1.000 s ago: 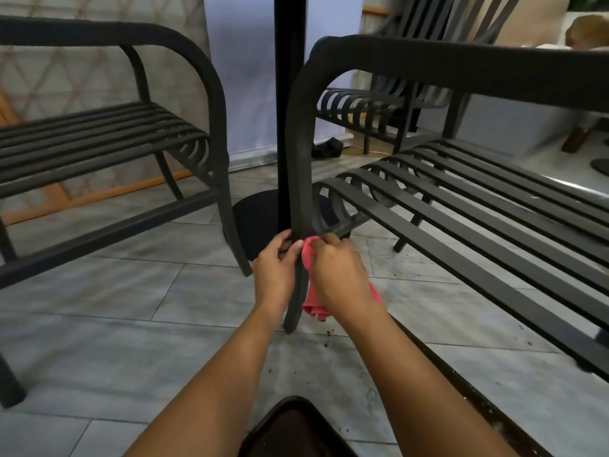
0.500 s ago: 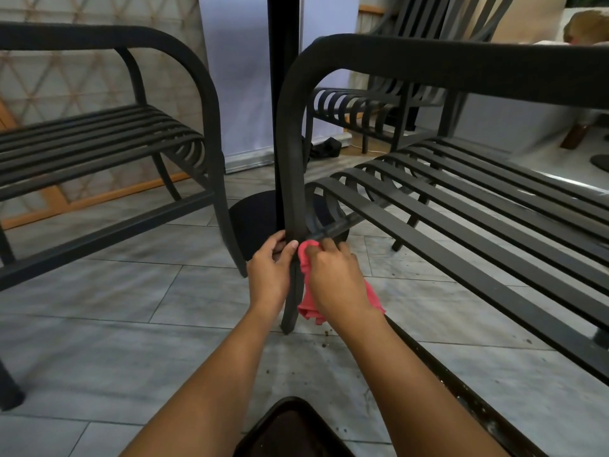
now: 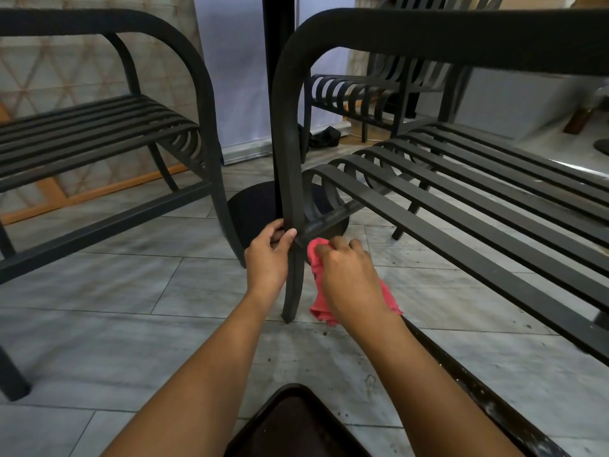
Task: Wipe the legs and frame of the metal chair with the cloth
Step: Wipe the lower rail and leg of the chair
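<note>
I am bringing the cloth (image 3: 315, 258) higher up the chair leg (image 3: 293, 199), to where the seat's front rail joins it. My right hand (image 3: 349, 278) is clutching the pink cloth against that joint. My left hand (image 3: 267, 258) is wrapping the leg from the left, thumb across its front.

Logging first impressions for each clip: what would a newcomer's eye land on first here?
The pink cloth, the only bright thing among dark metal, bunched in the right hand against the front leg of the near chair at centre. The left hand grips that leg from the other side. Behind it, a black pole rises from a round base on the grey tile floor.
</note>
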{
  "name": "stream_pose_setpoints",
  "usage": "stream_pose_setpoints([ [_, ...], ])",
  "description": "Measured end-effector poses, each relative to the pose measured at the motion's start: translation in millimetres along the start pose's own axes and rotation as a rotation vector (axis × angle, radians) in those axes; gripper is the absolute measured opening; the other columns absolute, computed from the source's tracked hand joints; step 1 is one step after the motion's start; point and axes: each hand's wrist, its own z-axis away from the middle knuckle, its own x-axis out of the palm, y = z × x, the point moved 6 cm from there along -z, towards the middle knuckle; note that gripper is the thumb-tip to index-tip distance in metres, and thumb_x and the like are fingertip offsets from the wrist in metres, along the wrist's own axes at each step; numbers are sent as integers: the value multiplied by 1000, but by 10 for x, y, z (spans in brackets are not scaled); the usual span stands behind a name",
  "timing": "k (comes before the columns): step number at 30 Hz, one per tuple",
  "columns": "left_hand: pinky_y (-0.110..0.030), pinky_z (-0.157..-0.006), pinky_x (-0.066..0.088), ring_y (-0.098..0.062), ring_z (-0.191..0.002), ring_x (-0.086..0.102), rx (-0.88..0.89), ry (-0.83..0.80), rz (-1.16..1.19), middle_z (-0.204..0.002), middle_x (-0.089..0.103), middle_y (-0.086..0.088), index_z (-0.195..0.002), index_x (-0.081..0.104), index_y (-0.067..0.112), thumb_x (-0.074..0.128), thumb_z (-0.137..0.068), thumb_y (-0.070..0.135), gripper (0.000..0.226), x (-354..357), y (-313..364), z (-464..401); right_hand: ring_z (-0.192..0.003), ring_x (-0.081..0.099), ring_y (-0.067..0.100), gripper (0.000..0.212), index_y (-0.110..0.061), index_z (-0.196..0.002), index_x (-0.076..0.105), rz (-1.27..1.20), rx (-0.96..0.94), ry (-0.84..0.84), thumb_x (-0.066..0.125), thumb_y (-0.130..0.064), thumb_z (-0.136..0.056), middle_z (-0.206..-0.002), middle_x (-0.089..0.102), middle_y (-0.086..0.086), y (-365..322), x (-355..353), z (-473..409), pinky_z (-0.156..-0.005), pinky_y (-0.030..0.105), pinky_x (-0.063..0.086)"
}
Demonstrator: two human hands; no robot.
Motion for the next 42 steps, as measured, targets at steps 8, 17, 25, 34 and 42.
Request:
stream_pose_setpoints([
  [8,-8,-69,48,3,-82,59,8,2,-14,-90,61,15,-129,54,19,58,-91,24,38,-4,43,15,-107,46,27,34,-9,-123,50,-6,2,-29,51,-8,-90,-121,53,10,39,-49,101,-90,35,40],
  [17,-5,-58,43,6,-80,55,-26,16,-60,-102,60,10,-122,57,21,67,-85,19,38,-91,-3,175,-91,54,28,15,-14,-97,62,-159,48,-8,54,-5,-88,-102,55,6,123,-190,80,-71,31,42],
  [25,0,-75,43,3,-88,56,178,-16,-108,-105,56,9,-112,64,18,64,-85,7,29,-103,200,337,-95,55,28,23,-19,-113,63,-259,17,76,51,-15,-93,-107,57,7,-57,-249,-206,-79,39,50],
  [34,-14,-83,45,-1,-102,54,63,30,70,-118,54,9,-128,47,25,54,-93,14,37,-12,82,346,-106,49,30,29,-14,-122,52,-7,3,-4,47,-19,-94,-121,53,11,-151,70,-231,-83,38,44],
  [42,4,-70,40,11,-85,52,42,31,17,-108,60,8,-128,52,20,57,-91,19,37,9,-3,232,-107,49,29,34,-10,-125,50,-4,6,10,49,-8,-91,-122,51,13,-165,40,-126,-79,34,45],
])
